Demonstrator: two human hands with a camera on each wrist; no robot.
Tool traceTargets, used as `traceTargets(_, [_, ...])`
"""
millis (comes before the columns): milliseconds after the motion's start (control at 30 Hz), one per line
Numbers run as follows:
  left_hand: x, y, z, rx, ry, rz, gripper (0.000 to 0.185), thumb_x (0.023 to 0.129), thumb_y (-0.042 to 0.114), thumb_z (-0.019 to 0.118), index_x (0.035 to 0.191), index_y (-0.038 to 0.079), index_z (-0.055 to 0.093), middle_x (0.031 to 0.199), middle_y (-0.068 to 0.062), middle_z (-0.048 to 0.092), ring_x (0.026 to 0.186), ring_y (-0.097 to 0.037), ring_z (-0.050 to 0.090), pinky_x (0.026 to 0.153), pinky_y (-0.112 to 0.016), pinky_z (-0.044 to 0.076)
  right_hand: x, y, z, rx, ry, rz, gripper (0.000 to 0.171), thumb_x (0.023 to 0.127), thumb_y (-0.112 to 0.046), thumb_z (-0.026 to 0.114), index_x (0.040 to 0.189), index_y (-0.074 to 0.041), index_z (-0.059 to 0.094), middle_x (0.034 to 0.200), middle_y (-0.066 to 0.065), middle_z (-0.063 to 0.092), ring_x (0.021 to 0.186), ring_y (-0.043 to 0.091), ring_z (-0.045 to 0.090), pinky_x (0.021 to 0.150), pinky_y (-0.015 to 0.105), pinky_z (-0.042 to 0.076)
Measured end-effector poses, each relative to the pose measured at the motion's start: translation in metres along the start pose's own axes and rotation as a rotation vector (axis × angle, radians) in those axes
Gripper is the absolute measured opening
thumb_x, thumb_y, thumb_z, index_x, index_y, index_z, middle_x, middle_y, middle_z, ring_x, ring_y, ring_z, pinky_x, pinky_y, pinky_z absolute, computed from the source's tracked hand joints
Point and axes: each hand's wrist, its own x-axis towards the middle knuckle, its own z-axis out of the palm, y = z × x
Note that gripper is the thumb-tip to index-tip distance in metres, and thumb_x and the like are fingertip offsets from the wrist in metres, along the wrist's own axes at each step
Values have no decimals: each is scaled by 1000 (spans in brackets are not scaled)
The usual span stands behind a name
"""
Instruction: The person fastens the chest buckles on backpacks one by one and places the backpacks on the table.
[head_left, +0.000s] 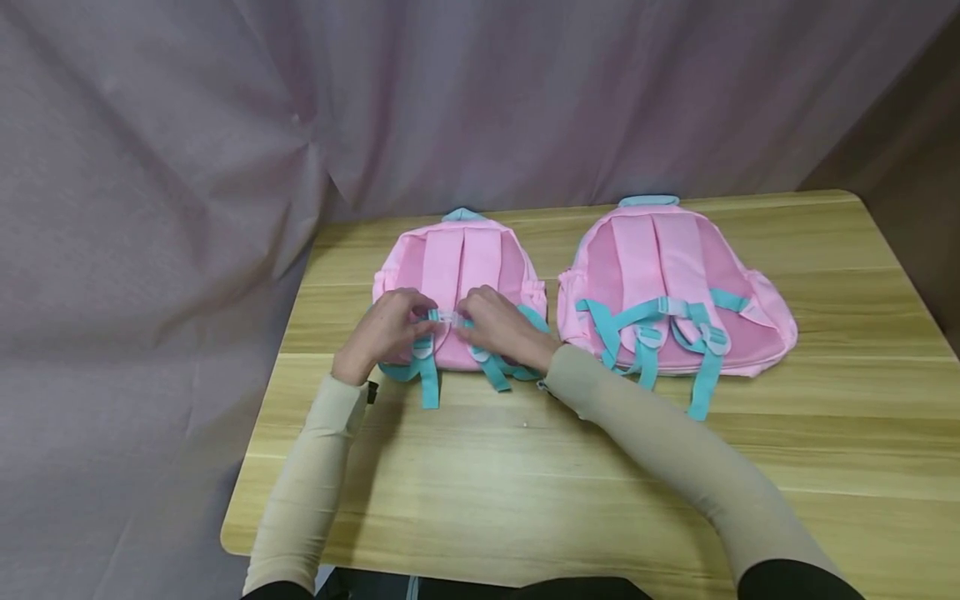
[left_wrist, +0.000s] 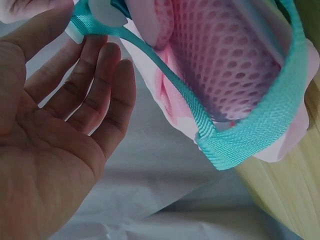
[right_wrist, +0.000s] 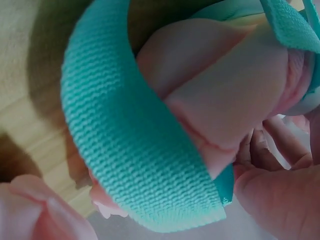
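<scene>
Working the chest clip [head_left: 447, 317] on the left backpack [head_left: 459, 283] is the step you have in hand: the bag lies back-up near the far left of the surface [head_left: 525, 467], just beside a second pink backpack [head_left: 675, 287] whose own teal chest strap already runs straight across between its shoulder straps. Your left hand [head_left: 390, 327] pinches the teal strap [head_left: 428, 317] at the clip's left side, fingers only loosely bent in the left wrist view (the palm faces open there). Your right hand [head_left: 498, 327] grasps the clip's right side; its wrist view is filled by a loop of teal webbing [right_wrist: 130, 150], so the exact pinch is hard to read. I cannot tell whether the two halves are mated. Judging from this, your next move calls for lining up both halves squarely and pressing them together, keeping the strap untwisted.
</scene>
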Motion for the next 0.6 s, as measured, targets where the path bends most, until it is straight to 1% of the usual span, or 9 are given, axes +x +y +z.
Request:
traceTargets(100, [-1, 0, -1, -8, -9, -7, 20, 90, 20, 77, 106, 9, 77, 94, -6, 73, 86, -19, 64, 80, -36, 55, 1, 1, 1, 23, -12, 2, 10, 89, -16, 75, 81, -10, 73, 73, 3, 57, 74, 18, 51, 65, 27, 41])
traceTargets(200, [-2, -1, -2, -14, -13, -19, 19, 90, 22, 76, 105, 10, 77, 94, -5, 71, 85, -19, 63, 78, -35, 54, 2, 2, 2, 36, -13, 17, 8, 89, -16, 74, 83, -10, 75, 72, 2, 58, 75, 18, 52, 66, 27, 42])
traceTargets(400, [-2, -4, -1, -23, -10, -31, 19, 91, 23, 76, 105, 11, 77, 93, -5, 71, 85, -20, 63, 78, -35, 53, 2, 2, 4, 21, -6, 29, 11, 91, -18, 72, 94, -9, 77, 84, 3, 67, 86, 21, 56, 77, 31, 47])
traceTargets(600, [-3, -5, -1, -37, 13, -22, 21, 90, 23, 77, 106, 9, 77, 95, -6, 71, 86, -20, 64, 79, -36, 54, -3, 3, 3, 22, 18, -4, 17, 93, -18, 70, 105, -8, 77, 92, 5, 71, 91, 22, 59, 83, 34, 50])
